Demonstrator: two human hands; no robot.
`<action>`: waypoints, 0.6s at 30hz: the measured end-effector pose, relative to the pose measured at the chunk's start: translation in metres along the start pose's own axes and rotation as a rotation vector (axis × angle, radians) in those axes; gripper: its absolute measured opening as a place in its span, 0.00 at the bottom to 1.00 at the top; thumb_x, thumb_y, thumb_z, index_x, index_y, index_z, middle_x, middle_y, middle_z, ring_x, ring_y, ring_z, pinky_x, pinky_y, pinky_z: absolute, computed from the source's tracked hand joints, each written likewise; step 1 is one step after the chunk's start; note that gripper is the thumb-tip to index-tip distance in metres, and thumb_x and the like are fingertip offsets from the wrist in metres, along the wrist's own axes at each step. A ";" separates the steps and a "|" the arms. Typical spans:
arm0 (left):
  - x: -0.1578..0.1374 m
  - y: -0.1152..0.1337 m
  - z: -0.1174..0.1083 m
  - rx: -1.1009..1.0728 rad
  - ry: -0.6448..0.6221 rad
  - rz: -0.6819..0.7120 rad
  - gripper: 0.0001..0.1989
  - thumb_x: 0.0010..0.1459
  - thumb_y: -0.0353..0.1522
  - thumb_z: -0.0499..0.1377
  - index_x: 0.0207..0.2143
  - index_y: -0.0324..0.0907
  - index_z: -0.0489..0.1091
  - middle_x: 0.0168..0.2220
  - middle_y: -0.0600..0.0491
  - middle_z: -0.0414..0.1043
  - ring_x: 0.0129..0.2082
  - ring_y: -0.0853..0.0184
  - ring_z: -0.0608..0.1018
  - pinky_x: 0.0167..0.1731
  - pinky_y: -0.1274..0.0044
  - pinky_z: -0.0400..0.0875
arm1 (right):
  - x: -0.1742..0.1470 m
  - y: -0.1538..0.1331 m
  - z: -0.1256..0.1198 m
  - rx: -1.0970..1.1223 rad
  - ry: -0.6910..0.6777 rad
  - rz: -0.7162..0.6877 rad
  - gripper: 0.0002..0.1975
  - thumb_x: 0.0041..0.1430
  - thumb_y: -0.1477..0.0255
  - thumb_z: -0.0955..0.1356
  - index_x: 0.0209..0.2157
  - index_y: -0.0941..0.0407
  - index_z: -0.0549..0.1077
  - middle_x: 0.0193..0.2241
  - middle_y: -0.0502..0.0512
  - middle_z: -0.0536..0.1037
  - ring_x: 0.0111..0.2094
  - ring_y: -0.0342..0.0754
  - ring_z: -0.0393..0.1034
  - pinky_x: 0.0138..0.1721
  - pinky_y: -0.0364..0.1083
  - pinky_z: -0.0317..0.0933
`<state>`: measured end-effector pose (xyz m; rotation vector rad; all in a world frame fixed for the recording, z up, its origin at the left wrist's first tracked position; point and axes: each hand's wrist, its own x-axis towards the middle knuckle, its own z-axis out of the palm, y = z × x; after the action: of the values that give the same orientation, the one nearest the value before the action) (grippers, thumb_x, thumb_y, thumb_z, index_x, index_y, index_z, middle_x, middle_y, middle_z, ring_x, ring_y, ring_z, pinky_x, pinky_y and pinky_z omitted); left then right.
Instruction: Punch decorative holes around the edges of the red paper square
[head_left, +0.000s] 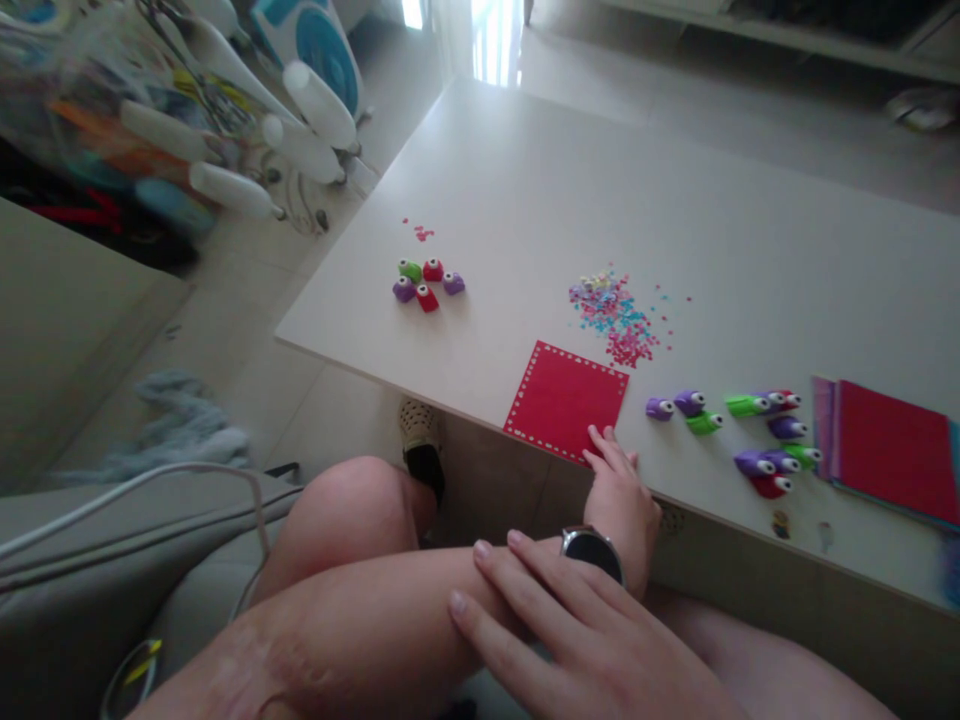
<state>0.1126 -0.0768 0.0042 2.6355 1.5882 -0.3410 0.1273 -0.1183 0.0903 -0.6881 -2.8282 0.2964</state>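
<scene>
A red square sheet of paper [568,400] lies at the table's near edge, with small punched holes along three of its sides. My left hand [621,490], with a watch [592,550] on its wrist, rests open with its fingertips on the paper's near right corner. Across my left forearm lies my right hand [555,620], open, fingers stretched out and holding nothing. Beyond the paper is a scattered heap of pink, blue and pale confetti [619,315]. Several purple, green and red craft punches [701,420] lie to the right of the paper.
More punches [426,285] stand at the table's left, near a few red paper bits [424,235]. A stack of coloured paper [892,450] sits at the right. Small metal items [781,523] lie by the near edge. White bottle-like objects [232,190] are on the floor at left.
</scene>
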 end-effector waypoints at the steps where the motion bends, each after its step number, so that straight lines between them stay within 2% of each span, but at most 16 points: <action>1: 0.000 -0.001 -0.001 0.007 -0.007 0.005 0.24 0.72 0.29 0.51 0.67 0.32 0.67 0.66 0.30 0.70 0.64 0.44 0.78 0.52 0.63 0.84 | 0.000 0.000 0.000 -0.001 -0.001 -0.001 0.19 0.79 0.68 0.64 0.66 0.51 0.73 0.65 0.57 0.75 0.62 0.53 0.72 0.53 0.45 0.73; 6: 0.001 -0.008 -0.008 0.018 -0.074 0.051 0.26 0.72 0.25 0.50 0.69 0.36 0.67 0.67 0.32 0.69 0.65 0.45 0.77 0.53 0.64 0.83 | -0.001 -0.005 0.003 0.009 -0.030 0.009 0.20 0.77 0.68 0.66 0.67 0.50 0.72 0.66 0.58 0.73 0.63 0.54 0.71 0.52 0.46 0.74; 13: 0.004 -0.013 -0.014 -0.084 -0.158 0.066 0.27 0.71 0.21 0.48 0.70 0.31 0.64 0.68 0.26 0.63 0.68 0.41 0.73 0.56 0.61 0.82 | 0.005 -0.011 -0.002 0.011 -0.069 0.082 0.18 0.78 0.68 0.65 0.66 0.49 0.72 0.65 0.56 0.75 0.62 0.53 0.72 0.54 0.47 0.73; 16: 0.003 -0.018 -0.019 -0.110 -0.172 0.095 0.28 0.71 0.20 0.47 0.71 0.30 0.63 0.68 0.25 0.63 0.68 0.40 0.73 0.56 0.61 0.81 | 0.012 -0.009 -0.012 0.029 -0.054 0.064 0.15 0.77 0.68 0.67 0.61 0.51 0.76 0.59 0.55 0.79 0.56 0.52 0.76 0.49 0.46 0.75; 18: 0.003 -0.022 -0.021 -0.126 -0.188 0.108 0.28 0.71 0.20 0.47 0.71 0.30 0.63 0.69 0.25 0.63 0.68 0.41 0.73 0.56 0.61 0.81 | 0.017 -0.012 -0.019 0.085 -0.097 0.017 0.11 0.76 0.69 0.68 0.54 0.51 0.79 0.51 0.52 0.83 0.49 0.49 0.78 0.43 0.44 0.75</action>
<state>0.0980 -0.0608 0.0261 2.4998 1.3592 -0.4520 0.1127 -0.1178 0.1139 -0.6983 -2.8826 0.4627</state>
